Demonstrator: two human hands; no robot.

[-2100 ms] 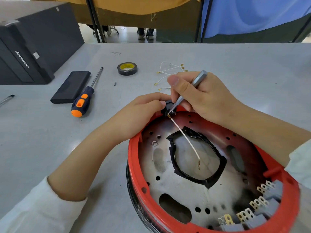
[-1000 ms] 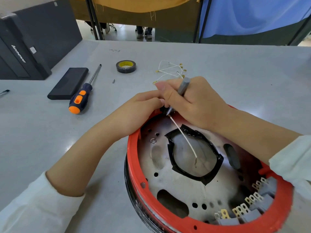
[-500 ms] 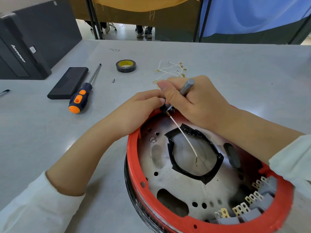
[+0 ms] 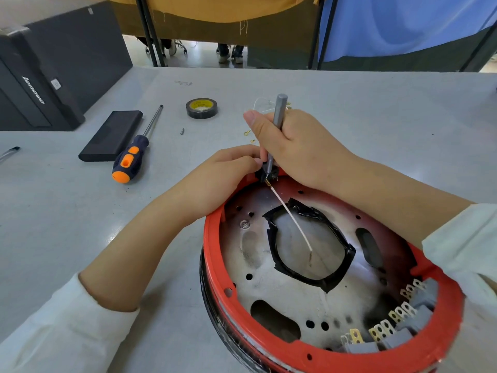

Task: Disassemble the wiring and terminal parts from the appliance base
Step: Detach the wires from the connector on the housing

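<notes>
I am looking down at the appliance base (image 4: 333,356), a round red-rimmed shell that is sitting on the grey table (image 4: 376,117) right below me, its metal plate facing up. Nearest to me, along the rim at the lower right, a row of grey terminal blocks (image 4: 398,329) with brass tabs is standing inside the shell. A ring of black tape (image 4: 341,267) is lining the hole in the middle of the plate, and a thin white wire (image 4: 291,220) is running across it, its bare end lying free over the hole and its other end reaching up to a small black terminal part (image 4: 269,175) on the far rim. My left hand (image 4: 223,179) is curling over that rim, its fingertips pinching the black part. My right hand (image 4: 293,146) is gripping a slim grey screwdriver (image 4: 278,114) almost upright, its tip going down into the same part just beside the left fingertips. Further out on the left, an orange and blue screwdriver (image 4: 131,157) is lying beside a flat black case (image 4: 111,135), with a loose small screw (image 4: 182,131) near them. Beyond that, a roll of black tape (image 4: 201,108) is resting on the table, and some removed white wires (image 4: 262,102) are peeking out behind my right hand. A black computer tower (image 4: 53,65) is standing at the far left.
</notes>
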